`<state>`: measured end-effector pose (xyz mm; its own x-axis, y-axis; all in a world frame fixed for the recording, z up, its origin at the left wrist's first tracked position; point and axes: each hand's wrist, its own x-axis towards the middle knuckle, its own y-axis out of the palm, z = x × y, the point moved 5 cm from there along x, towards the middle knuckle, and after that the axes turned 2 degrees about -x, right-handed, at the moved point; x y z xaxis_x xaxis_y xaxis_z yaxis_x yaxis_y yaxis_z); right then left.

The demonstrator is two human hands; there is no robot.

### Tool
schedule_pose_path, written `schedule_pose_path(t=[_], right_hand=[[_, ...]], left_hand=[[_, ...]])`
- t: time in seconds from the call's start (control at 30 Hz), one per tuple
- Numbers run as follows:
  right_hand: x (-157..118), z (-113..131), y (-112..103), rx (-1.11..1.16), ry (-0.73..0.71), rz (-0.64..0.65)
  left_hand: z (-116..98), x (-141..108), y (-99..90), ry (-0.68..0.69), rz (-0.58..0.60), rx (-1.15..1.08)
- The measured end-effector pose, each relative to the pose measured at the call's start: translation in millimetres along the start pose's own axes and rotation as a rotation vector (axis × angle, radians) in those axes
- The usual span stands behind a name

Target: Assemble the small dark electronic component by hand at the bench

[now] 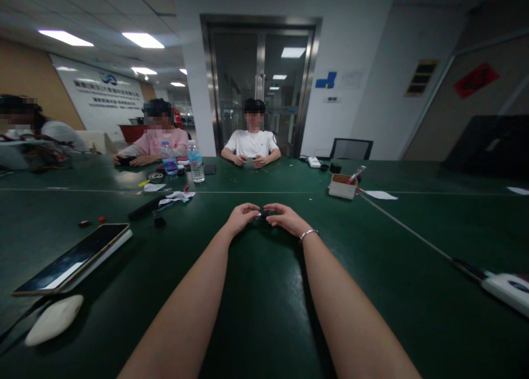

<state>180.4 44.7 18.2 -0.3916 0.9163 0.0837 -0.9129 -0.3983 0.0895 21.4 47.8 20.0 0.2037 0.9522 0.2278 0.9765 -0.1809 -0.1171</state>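
Head view: my left hand [243, 219] and right hand [286, 219] pinch a black piece [265, 215], silver at its left end, over the table [264, 302].

Arms: both bare, extended far, converging | left forearm [185, 296]: slants from near left toward center | right forearm [355, 302]: mirrors it from near right | left hand [241, 219]: fingers bent, pointing right, pinching | right hand [287, 219]: fingers curled leftward, gripping | fingertips: just beside each other; contact unclear
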Motion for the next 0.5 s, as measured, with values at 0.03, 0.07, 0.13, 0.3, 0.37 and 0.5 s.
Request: schedule_pose_path(t=[0.03,0.07,0.13,0.3,0.37,0.5], right_hand=[[0.5,-0.1,0.7,-0.001,0.007,-0.007],[0.9,-0.5,1.3,-0.005,0.018,-0.014],[1.7,-1.6,2.3,-0.025,0.048,-0.019],[1.9,-0.4,1.7,0.001,0.024,0.014],[2.4,0.0,0.5,0.025,0.005,0.001],[2.9,-2.8,1.8,-0.040,0.066,-0.011]], left_hand=[[0.3,0.2,-0.4,0.002,-0.004,-0.004],[0.3,0.3,-0.7,0.003,-0.010,-0.008],[-0.2,0.1,-1.3,0.001,-0.024,-0.018],[-0.7,-0.4,-2.9,-0.008,-0.050,-0.030],[0.7,0.1,-3.4,-0.009,-0.052,-0.032],[3.3,1.4,-3.3,-0.001,-0.041,-0.041]])
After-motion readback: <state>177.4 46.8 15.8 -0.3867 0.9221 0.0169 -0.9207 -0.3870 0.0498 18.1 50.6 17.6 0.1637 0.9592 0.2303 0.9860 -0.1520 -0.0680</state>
